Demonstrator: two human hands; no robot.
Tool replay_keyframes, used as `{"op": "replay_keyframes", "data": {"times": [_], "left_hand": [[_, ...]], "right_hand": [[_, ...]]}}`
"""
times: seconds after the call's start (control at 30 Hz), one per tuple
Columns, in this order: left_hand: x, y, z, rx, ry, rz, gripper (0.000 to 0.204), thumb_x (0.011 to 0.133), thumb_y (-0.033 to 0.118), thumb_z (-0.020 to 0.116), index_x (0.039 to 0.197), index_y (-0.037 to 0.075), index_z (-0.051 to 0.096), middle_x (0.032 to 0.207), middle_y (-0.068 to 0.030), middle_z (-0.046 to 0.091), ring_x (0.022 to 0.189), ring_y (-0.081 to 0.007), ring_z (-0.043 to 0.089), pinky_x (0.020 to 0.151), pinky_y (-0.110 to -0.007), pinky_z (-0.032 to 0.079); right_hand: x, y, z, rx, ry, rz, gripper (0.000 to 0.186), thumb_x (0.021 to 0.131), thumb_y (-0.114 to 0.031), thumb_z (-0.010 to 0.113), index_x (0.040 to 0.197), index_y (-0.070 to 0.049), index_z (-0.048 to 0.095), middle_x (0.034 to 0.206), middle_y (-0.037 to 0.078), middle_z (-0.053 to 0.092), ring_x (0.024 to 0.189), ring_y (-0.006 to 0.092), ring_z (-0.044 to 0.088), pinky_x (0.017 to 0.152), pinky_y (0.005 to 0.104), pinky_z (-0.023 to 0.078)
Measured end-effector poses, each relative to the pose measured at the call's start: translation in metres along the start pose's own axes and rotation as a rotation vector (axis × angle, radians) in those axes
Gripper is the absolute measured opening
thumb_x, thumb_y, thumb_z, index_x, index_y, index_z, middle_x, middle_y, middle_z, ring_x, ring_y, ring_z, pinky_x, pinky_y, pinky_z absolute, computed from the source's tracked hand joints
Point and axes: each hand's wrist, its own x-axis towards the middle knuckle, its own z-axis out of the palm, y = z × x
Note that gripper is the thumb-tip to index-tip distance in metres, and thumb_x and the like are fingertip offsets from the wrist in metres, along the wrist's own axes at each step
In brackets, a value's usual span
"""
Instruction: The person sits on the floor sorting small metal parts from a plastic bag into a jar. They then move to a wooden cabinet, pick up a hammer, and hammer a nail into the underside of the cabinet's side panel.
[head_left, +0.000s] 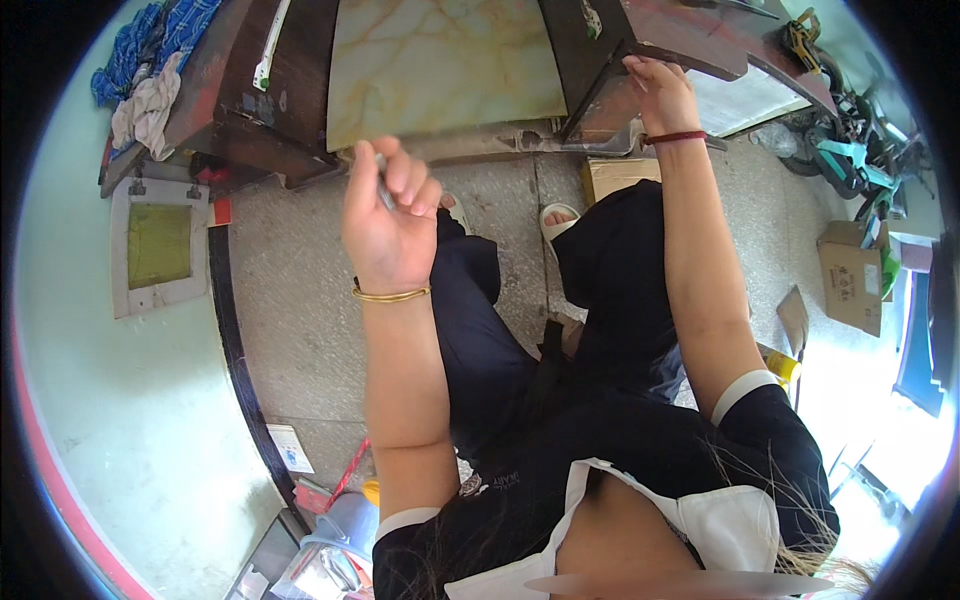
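Note:
My left hand (392, 225), with a gold bangle (392, 295) at its wrist, is raised in front of the desk. Its curled, slightly blurred fingers close on a thin grey metal object (385, 188), whose full shape is hidden. To the right, my right hand (666, 98) reaches up to the corner of a dark brown wooden board (700, 62). Its fingers are bent together at the board's lower edge; what they pinch there is too small to tell. A red band (676, 137) circles that wrist. Between the hands stands a marbled yellow-green panel (445, 70) framed by dark wood.
A cardboard box (615, 178) lies under the desk's right side, near my feet. Blue and pale cloths (150, 110) hang at the far left. A teal scooter (855, 165) and an open carton (850, 275) stand at right. A plastic bin (345, 535) sits behind my left elbow.

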Motion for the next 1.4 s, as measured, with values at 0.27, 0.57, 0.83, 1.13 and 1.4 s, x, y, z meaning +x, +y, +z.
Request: {"op": "replay_keyframes", "data": {"times": [0.27,0.57,0.83,1.13,1.4], "left_hand": [[-0.006,0.013,-0.010,0.023,0.035,0.010,0.024,0.095,0.024,0.043,0.090,0.003,0.053,0.064,-0.0006,0.037,0.058,-0.0100,0.034,0.051,-0.023,0.030],[-0.013,0.023,-0.004,-0.005,0.085,0.045,0.023,0.095,0.023,0.044,0.088,0.004,0.053,0.063,-0.0011,0.036,0.056,-0.0104,0.033,0.049,-0.023,0.030],[-0.007,0.008,-0.002,-0.060,0.042,0.010,0.026,0.096,0.028,0.042,0.093,0.004,0.052,0.065,0.0001,0.038,0.057,-0.0089,0.035,0.050,-0.022,0.032],[-0.001,0.004,-0.007,-0.061,0.187,0.090,0.026,0.095,0.028,0.045,0.099,0.003,0.053,0.068,-0.0009,0.041,0.063,-0.0113,0.039,0.058,-0.024,0.035],[-0.001,0.015,-0.017,-0.126,0.245,0.059,0.022,0.093,0.027,0.047,0.093,0.004,0.050,0.075,-0.0036,0.044,0.068,-0.0146,0.040,0.061,-0.026,0.037]], "right_hand": [[0.045,0.058,-0.019,-1.270,-0.568,0.069,0.036,0.079,-0.026,0.058,0.105,-0.001,0.061,0.106,0.012,0.063,0.099,0.0271,0.058,0.077,0.0407,0.049],[0.049,0.093,-0.020,-1.910,-0.399,0.284,0.040,0.082,-0.040,0.056,0.114,-0.017,0.061,0.118,0.006,0.059,0.107,0.0242,0.056,0.091,0.0513,0.035],[0.027,0.060,-0.018,-2.001,-0.280,0.231,0.028,0.085,-0.032,0.050,0.105,-0.018,0.065,0.110,0.004,0.063,0.103,0.0217,0.058,0.089,0.0459,0.037],[0.054,0.064,-0.030,-2.079,-0.867,0.128,0.034,0.082,-0.032,0.054,0.106,-0.010,0.064,0.105,0.012,0.064,0.099,0.0296,0.059,0.085,0.0406,0.045],[-0.052,0.044,0.081,-1.053,-0.938,-0.450,0.028,0.081,-0.026,0.059,0.101,-0.006,0.063,0.093,0.014,0.065,0.085,0.0288,0.062,0.074,0.0365,0.049]]}}
